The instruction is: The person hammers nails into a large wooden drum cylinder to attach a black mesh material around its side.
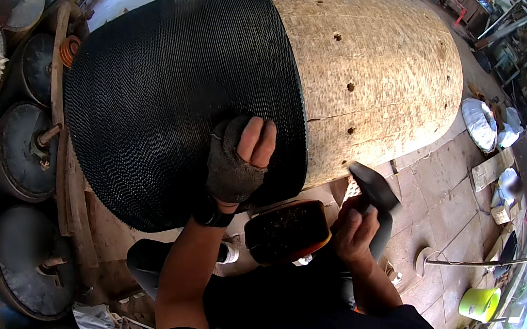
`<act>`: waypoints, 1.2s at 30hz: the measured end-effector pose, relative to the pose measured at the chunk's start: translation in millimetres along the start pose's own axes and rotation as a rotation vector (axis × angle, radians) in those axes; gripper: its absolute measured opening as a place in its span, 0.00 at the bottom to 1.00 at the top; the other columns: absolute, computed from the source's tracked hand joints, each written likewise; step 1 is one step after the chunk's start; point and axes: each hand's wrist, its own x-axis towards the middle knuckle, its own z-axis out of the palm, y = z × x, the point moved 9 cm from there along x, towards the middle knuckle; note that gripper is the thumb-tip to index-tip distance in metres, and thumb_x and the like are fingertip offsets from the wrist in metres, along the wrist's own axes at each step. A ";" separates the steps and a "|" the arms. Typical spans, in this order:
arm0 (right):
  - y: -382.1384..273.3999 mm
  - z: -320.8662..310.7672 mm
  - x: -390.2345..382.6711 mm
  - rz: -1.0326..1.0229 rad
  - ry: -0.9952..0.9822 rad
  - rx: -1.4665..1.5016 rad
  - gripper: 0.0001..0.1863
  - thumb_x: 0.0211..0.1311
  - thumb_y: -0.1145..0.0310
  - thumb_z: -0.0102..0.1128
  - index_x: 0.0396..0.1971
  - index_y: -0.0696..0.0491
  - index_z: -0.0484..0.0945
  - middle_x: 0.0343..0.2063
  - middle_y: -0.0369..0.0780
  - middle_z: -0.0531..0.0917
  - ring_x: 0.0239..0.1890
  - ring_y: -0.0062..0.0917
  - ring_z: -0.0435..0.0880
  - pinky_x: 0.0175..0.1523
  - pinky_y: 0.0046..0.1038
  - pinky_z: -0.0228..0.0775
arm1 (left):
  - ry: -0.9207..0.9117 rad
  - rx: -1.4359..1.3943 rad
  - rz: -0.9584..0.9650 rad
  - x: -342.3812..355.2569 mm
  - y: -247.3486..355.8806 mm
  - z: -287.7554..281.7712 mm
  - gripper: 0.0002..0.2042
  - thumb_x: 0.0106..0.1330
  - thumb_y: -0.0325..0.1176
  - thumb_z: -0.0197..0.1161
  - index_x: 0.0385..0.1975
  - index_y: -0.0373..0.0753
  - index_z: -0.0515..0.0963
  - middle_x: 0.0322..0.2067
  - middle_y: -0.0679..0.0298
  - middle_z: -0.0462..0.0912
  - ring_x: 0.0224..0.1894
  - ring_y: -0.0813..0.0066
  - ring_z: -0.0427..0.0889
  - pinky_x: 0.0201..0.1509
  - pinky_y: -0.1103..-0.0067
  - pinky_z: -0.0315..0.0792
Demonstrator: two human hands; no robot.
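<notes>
— What's in the right hand (356,232)?

— A hammer (372,190), fingers clamped on its handle, just beside the tray (287,229).

— And the left hand (240,158)?

— Gloved, fingers together, pressed flat on the black mesh (176,89) near its right edge, over the big drum (372,64). That mesh looks stiff, springy and heavy; best gripped at the edge.

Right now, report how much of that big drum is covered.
Done: black ribbed wire covering wraps roughly the left half of the drum. In hand: gloved left hand presses the covering's edge; right hand grips a hammer. Left: the bare pale right half.
</notes>
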 end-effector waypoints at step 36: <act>54.1 28.3 3.5 0.179 -0.124 -0.314 0.12 0.69 0.70 0.59 0.45 0.59 0.68 0.26 0.59 0.79 0.30 0.62 0.78 0.31 0.53 0.68 | -0.019 0.122 -0.110 15.7 -20.0 9.6 0.21 0.58 0.20 0.64 0.53 0.43 0.81 0.48 0.62 0.76 0.46 0.61 0.79 0.49 0.63 0.76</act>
